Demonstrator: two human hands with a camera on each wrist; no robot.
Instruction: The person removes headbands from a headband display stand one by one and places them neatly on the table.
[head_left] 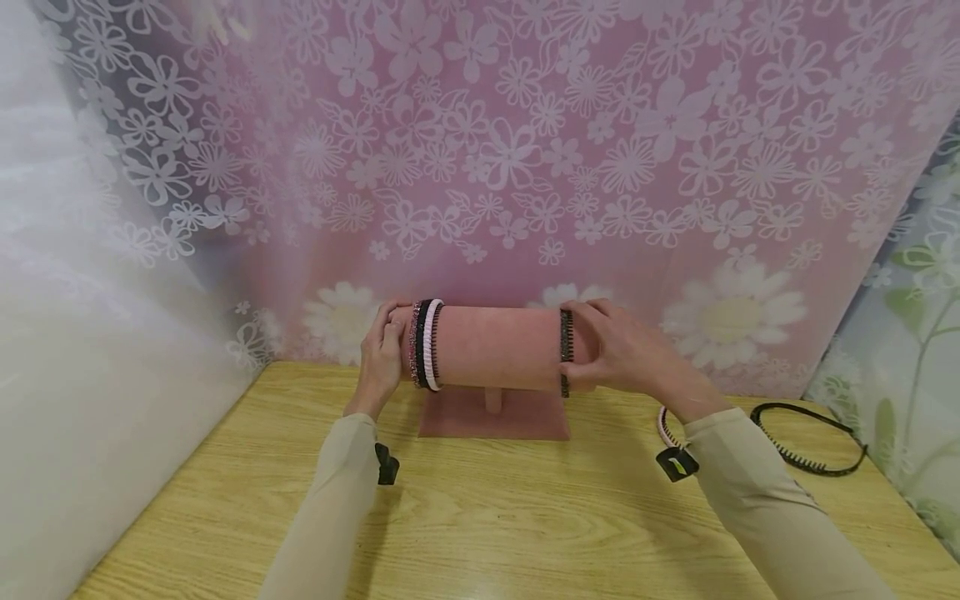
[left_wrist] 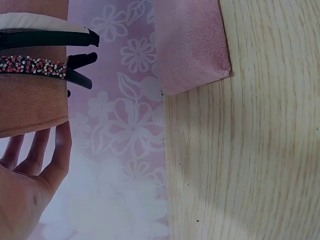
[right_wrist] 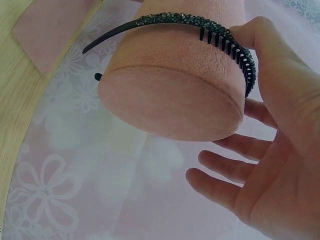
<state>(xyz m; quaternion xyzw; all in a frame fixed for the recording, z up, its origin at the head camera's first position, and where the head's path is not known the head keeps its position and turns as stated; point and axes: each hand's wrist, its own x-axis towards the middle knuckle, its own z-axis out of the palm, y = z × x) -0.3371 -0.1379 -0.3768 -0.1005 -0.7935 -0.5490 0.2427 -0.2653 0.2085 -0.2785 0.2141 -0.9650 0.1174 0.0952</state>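
A pink plush cylinder, the headband stand [head_left: 495, 346], stands on a flat pink base [head_left: 491, 417]. My left hand [head_left: 381, 358] grips its left end, with fingertips against the end rim in the left wrist view. Close to that hand, the cylinder carries a pink-beaded headband [left_wrist: 32, 66], a black headband [head_left: 422, 346] and a white headband [head_left: 431, 346] with dark teeth. At the right end, my right hand [head_left: 626, 350] pinches a dark glittery toothed headband [right_wrist: 185, 19] between thumb and forefinger. Its other fingers are spread behind the cylinder's end.
On the wooden table [head_left: 480, 517] at the right lie a black toothed headband [head_left: 806, 462] and a pink toothed headband [head_left: 663, 429], partly hidden by my right wrist. A flowered pink curtain [head_left: 495, 167] hangs right behind the stand.
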